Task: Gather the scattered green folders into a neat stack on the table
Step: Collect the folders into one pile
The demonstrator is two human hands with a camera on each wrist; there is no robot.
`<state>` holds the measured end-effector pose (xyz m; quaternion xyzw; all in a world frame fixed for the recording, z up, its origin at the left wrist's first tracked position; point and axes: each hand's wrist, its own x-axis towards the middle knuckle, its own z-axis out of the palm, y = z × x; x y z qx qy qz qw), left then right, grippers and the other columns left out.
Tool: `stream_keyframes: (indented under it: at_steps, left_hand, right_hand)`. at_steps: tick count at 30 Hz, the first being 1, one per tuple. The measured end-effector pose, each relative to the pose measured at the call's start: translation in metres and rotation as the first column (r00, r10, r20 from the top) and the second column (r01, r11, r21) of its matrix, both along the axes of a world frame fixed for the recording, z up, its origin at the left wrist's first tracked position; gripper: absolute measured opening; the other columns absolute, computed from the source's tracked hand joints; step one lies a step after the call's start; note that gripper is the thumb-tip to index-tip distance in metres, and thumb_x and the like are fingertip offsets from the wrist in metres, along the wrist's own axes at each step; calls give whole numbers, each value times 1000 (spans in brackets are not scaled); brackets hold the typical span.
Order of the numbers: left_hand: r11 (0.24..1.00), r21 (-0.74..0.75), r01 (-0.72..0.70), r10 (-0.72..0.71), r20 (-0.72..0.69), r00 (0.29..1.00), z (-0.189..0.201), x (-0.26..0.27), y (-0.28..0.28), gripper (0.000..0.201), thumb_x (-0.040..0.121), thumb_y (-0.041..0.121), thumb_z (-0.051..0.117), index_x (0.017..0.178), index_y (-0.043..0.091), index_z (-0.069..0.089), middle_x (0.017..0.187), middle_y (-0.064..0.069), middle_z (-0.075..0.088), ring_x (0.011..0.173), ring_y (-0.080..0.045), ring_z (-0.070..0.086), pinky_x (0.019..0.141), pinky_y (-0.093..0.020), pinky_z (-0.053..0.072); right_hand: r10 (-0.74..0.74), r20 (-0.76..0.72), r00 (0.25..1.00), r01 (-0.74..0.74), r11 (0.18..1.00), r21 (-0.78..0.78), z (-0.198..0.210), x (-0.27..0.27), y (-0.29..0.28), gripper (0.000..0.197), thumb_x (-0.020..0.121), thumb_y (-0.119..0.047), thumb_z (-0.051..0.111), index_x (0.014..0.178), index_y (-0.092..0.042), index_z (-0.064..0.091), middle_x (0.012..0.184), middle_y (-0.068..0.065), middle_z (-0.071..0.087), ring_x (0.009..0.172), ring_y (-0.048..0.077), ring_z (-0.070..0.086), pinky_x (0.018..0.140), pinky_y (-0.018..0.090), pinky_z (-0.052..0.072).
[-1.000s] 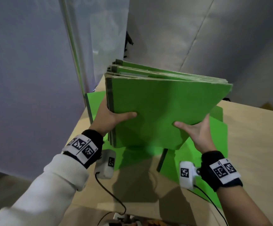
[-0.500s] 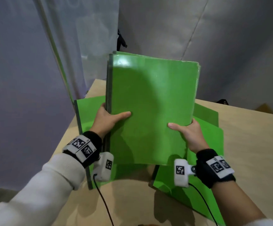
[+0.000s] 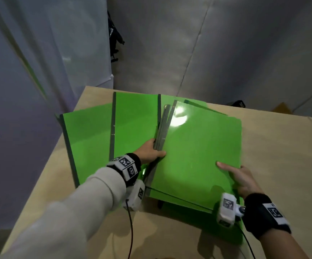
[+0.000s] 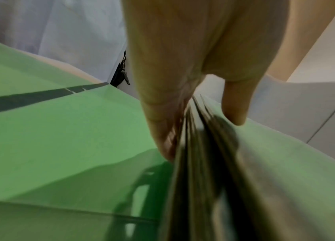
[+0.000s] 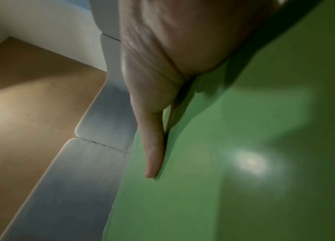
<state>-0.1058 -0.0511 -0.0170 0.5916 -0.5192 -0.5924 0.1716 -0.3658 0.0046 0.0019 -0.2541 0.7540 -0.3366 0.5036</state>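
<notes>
1. At the left of the desk (image 3: 274, 139), two loose green folders (image 3: 88, 139) lie flat and fanned apart, not yet gathered.
2. The left hand (image 3: 148, 151) has its grip on the spine edge of the gathered bundle (image 3: 198, 150), thumb on top and fingers beneath.
3. The bundle is tilted low over the desk, with more folders partly under it.
4. The right hand (image 3: 242, 179) pinches the bundle's right edge.
5. By my judgement, roughly half is done: the loose folders remain, then squaring the stack.

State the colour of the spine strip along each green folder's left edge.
Dark grey, clearest in the head view on the folder lying farthest left.
</notes>
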Motion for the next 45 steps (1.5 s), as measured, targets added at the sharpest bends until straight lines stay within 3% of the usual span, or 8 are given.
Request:
stream_keyframes:
  at_steps: [6, 10, 14, 22, 31, 36, 41, 45]
  left_hand:
    - [995, -97, -17, 47, 315, 948, -20, 34, -11, 59, 89, 14, 59, 143, 11, 34, 148, -15, 37, 136, -30, 38, 112, -43, 33]
    - [966, -115, -233, 243, 722, 648, -36, 91, -4, 89, 80, 47, 64, 149, 14, 19, 158, -19, 7, 145, -38, 11, 115, -58, 14]
    - [893, -39, -448, 305, 786, 538, -45, 125, 9, 135, 56, 77, 64, 151, 12, -6, 158, -20, -14, 146, -39, -8, 113, -62, 8]
    - [896, -144, -419, 379, 741, 554, -53, 129, -1, 132, 50, 66, 77, 151, 23, 4, 159, -18, -5, 147, -36, 1, 117, -50, 12]
    - [924, -93, -370, 339, 644, 686, -40, 124, -25, 113, 62, 32, 85, 151, 22, 15, 159, -17, 0, 144, -43, 4, 114, -58, 15]
    - [882, -148, -447, 453, 531, 716, -46, 129, -26, 102, 65, 31, 83, 148, 17, 26, 154, -13, 14, 138, -39, 23, 113, -50, 26]
    - [815, -133, -564, 576, 286, 766, -59, 119, -43, 108, 54, 66, 75, 140, 9, 40, 141, -18, 44, 126, -37, 49, 107, -48, 40]
    - [746, -75, -661, 665, 99, 740, -54, 117, -45, 80, 86, 42, 59, 144, -2, 26, 148, -20, 37, 133, -35, 41, 111, -42, 34]
  right_hand:
    - [-81, -42, 996, 81, 997, -7, -11, -14, 5, 77, 70, -25, 76, 130, 10, 42, 141, 25, 45, 131, 41, 41, 108, 49, 32]
    - [-36, -166, 986, 40, 999, 22, -31, -29, -4, 128, 34, -58, 87, 141, -10, 33, 147, 21, 36, 132, 40, 40, 106, 57, 33]
    - [0, -200, 980, 26, 991, 130, -60, -56, -19, 142, 19, -67, 85, 141, -19, 31, 151, 17, 31, 136, 39, 36, 105, 64, 28]
    - [105, -140, 985, -78, 979, 188, -15, -35, -54, 85, 75, -28, 72, 142, 2, 29, 146, 30, 35, 133, 45, 36, 107, 53, 32]
    - [176, -159, 972, -148, 974, 170, -23, -5, -105, 100, 68, -28, 80, 144, 4, 23, 143, 31, 38, 130, 43, 41, 103, 49, 37]
    - [257, -186, 948, -235, 963, 136, -36, 31, -120, 144, 29, -51, 86, 147, -6, 18, 151, 21, 28, 135, 40, 34, 106, 48, 34]
    - [331, -204, 921, -315, 943, 106, -39, 65, -124, 122, 46, -41, 88, 142, -8, 21, 146, 15, 30, 133, 35, 35, 111, 46, 33]
    - [388, -217, 896, -381, 922, 73, -40, 78, -121, 119, 51, -38, 88, 142, -6, 19, 146, 11, 25, 135, 32, 31, 115, 45, 27]
